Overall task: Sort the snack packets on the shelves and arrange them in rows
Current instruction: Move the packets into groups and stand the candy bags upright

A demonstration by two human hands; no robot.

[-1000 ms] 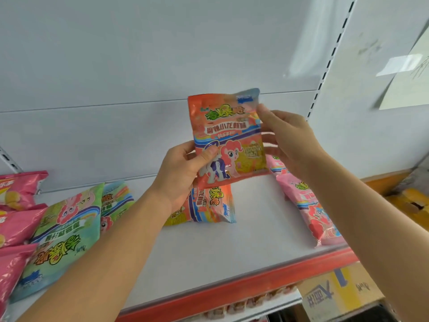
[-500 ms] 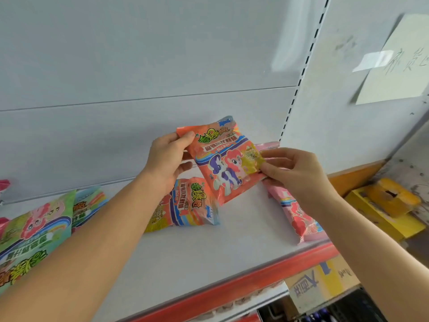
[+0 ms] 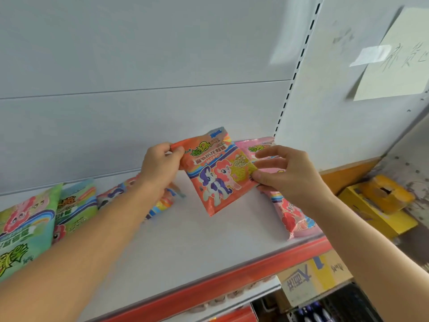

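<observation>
Head view. Packets counted: one orange packet (image 3: 217,175) in hand; two green packets (image 3: 25,231) at far left; one pink packet (image 3: 291,210) at right; one more orange packet (image 3: 160,203) flat on the shelf (image 3: 185,247), mostly hidden by the left forearm.

Left hand (image 3: 160,168) pinches the held packet's upper left corner, thumb over curled fingers. Right hand (image 3: 285,175) pinches its right edge, other fingers spread loosely.

Packet tilted, lower corner at or just above the shelf, between both hands, beside the pink one.

Against half a second ago: packet lower and nearer the shelf; left grip shifted to the top corner.
</observation>
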